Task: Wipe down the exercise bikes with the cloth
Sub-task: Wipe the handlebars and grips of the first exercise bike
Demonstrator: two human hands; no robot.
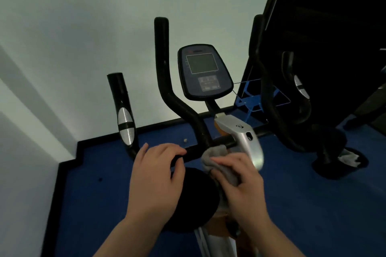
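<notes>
Nearest the camera, two bare forearms are seen reaching forward over the bike (208,144). The left hand (155,181) is laid on the black crossbar (194,151), with its fingers curled loosely over the top of the bar and nothing held in it. The right hand (240,185) is closed around a grey cloth (215,157), which is bunched under the fingers and pressed against the crossbar just where the upright handlebar joins it. The cloth is touching the bar and lies just beside the silver stem cover (246,137).

Below the hands, a round black part (194,200) of the bike is partly hidden by the left wrist; what it is cannot be told. An orange-brown section of frame (221,223) is glimpsed under the right hand.

Further on, the left grip (124,110) is seen, black with silver sensor pads, rising from the end of the crossbar. The taller black handlebar (167,81) bends up from the middle of the bar. Between and behind the handlebars, the console (203,72) is held on a short black stalk, with a dark screen above a panel of buttons; the lettering is too blurred to read.

To the right, a second black machine (292,98) stands, with a curved grip carrying a silver pad. At its base, a crumpled white rag (348,157) is lying. A blue wire-framed object (252,100) stands behind it.

The floor (100,194) is blue, edged with a black skirting, and a pale wall (83,27) closes the view behind.
</notes>
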